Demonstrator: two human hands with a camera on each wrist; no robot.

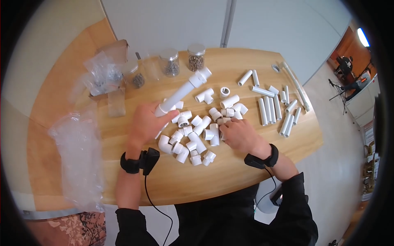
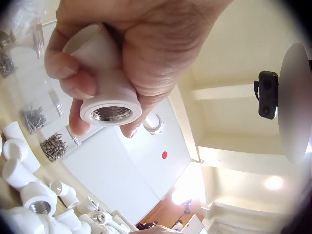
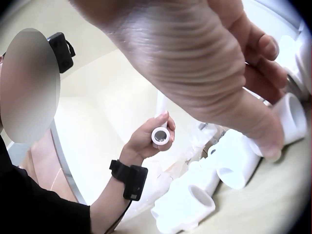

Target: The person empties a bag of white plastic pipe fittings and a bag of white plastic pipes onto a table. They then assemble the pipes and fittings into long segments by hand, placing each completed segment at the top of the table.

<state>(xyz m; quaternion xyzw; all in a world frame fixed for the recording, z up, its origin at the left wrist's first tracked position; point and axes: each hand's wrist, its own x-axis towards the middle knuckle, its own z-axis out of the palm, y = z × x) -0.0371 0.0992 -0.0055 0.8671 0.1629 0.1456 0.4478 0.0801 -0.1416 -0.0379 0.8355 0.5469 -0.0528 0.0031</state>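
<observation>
My left hand (image 1: 144,125) grips a white plastic pipe assembly (image 1: 179,95) and holds it up at a slant over the left side of the table. A wider fitting (image 1: 201,76) caps its far end. In the left wrist view, my fingers curl round its tee fitting (image 2: 108,85), whose opening shows metal threads. My right hand (image 1: 241,136) is low at the right side of a pile of white fittings (image 1: 196,141). Its thumb and fingers pinch a white pipe fitting (image 3: 294,117), partly hidden in the head view. Elbows, tees and couplings lie between the hands.
Short white pipes (image 1: 269,110) lie at the right, with a longer pipe (image 1: 296,86) along the table's edge. Screw jars (image 1: 196,59) stand at the back. A cardboard box (image 1: 117,51) with plastic bags and a clear plastic sheet (image 1: 80,151) are at the left.
</observation>
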